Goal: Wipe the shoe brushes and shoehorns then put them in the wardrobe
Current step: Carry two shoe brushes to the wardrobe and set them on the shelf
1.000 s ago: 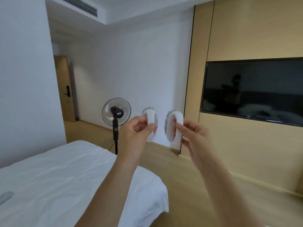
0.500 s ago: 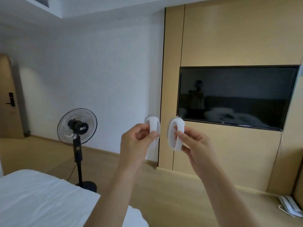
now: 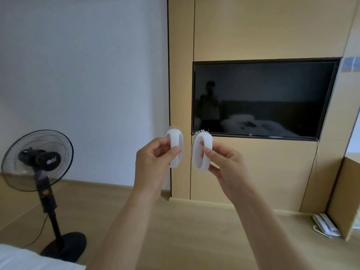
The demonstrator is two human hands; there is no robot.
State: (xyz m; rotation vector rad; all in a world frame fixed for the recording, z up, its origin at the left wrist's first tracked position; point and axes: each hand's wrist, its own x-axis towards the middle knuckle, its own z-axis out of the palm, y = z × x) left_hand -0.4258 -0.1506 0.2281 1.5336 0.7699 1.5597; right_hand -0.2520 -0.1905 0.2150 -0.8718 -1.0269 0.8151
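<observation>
I hold two white oval shoe brushes upright at chest height in front of me. My left hand pinches the left shoe brush between thumb and fingers; short bristles show at its top. My right hand pinches the right shoe brush, thumb across its front, bristles along its top left edge. The two brushes hang a small gap apart, not touching. No shoehorn and no open wardrobe is in view.
A wood-panelled wall with a dark TV faces me. A black standing fan stands on the wooden floor at left. The white bed corner lies at bottom left. A telephone lies on the floor at right.
My view has swung to the right: the fan, door and bed slid left and the TV wall came to the centre. Both hands keep the same hold on the brushes.
</observation>
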